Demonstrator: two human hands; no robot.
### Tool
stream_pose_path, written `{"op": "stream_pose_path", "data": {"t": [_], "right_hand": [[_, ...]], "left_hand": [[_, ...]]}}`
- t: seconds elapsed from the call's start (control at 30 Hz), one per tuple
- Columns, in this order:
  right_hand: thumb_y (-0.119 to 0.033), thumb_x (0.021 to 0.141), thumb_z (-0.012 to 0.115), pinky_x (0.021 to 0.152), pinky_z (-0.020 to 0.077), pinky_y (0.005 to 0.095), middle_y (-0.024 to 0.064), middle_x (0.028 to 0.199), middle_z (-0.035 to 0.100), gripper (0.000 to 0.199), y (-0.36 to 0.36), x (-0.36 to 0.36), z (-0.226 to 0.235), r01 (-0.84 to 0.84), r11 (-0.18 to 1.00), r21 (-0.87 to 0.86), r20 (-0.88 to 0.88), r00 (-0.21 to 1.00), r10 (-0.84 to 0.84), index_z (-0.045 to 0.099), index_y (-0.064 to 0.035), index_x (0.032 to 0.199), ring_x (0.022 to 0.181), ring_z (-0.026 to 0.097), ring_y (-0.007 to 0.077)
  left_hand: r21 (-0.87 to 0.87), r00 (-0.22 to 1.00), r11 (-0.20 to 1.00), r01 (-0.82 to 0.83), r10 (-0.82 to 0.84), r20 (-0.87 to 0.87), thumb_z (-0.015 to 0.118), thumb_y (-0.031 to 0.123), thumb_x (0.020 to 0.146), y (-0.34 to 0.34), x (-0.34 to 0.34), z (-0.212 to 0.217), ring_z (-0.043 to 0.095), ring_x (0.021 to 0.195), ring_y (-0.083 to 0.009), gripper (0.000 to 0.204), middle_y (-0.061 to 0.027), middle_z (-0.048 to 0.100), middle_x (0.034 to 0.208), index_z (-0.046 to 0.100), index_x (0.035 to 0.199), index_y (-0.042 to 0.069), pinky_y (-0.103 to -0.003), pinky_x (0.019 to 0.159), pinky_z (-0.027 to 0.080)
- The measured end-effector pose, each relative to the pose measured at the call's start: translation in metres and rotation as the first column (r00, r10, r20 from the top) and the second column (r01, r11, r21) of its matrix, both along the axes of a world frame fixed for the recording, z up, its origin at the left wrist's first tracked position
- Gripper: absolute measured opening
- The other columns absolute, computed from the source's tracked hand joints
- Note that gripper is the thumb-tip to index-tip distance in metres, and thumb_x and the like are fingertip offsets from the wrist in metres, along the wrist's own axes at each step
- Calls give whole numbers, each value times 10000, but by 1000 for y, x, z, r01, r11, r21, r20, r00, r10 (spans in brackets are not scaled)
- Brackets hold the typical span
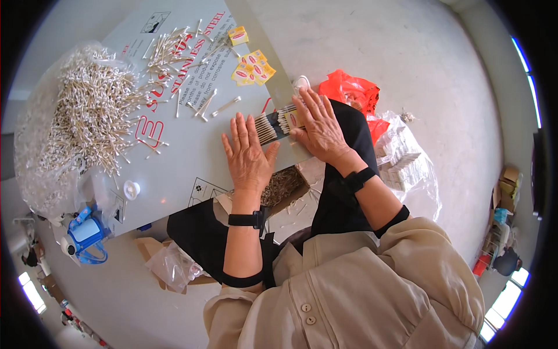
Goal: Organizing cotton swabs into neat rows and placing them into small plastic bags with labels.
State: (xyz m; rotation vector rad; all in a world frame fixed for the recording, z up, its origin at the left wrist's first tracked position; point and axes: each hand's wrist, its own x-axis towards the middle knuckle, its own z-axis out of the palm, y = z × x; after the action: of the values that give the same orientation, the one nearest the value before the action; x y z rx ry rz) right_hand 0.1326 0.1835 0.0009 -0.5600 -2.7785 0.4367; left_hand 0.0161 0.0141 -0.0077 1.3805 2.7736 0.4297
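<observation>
A row of cotton swabs (266,129) lies side by side on a flat dark strip near the table's right edge, with a small yellow card (293,120) over part of it. My left hand (251,160) is flat, fingers spread, at the left end of the row. At the other end my right hand (319,129) has its fingers stretched out over the card's edge and hides part of the row. Neither hand is closed around anything. Several loose cotton swabs (203,107) and a group of yellow cards (254,68) lie farther back on the table.
A clear plastic bag (35,139) heaped with cotton swabs fills the table's left side. A white spool-like piece (132,190) and a blue bottle (85,231) are nearer. An open cardboard box (293,195) sits below the table edge; red (349,90) and clear bags (427,180) lie right.
</observation>
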Motion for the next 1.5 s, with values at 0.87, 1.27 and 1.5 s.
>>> {"op": "stream_pose_path", "data": {"t": [0.87,1.27,1.5], "right_hand": [[-492,896,599,1215,112,459,160,1598,214,857,1,9,-20,-55,984,-172,45,997,63,227,-63,1537,1490,184,305],[-388,868,631,1208,140,460,152,1590,245,787,-9,3,-18,32,990,-141,53,998,-24,300,-63,1504,1485,209,299],[-367,886,616,1208,145,458,156,1589,246,760,-8,4,-21,16,990,-143,24,1000,-13,298,-57,1503,1485,208,304]], "left_hand": [[-12,989,990,141,-140,48,541,348,961,15,2,-4,195,1493,-278,701,-130,225,1607,256,1535,65,-514,1201,138],[-22,993,994,111,-110,52,552,298,959,19,7,-3,196,1492,-274,677,-125,224,1608,267,1530,71,-509,1202,138],[-6,991,992,128,-128,50,559,349,957,27,11,-4,199,1491,-281,697,-131,224,1606,274,1526,65,-517,1195,155]]}}
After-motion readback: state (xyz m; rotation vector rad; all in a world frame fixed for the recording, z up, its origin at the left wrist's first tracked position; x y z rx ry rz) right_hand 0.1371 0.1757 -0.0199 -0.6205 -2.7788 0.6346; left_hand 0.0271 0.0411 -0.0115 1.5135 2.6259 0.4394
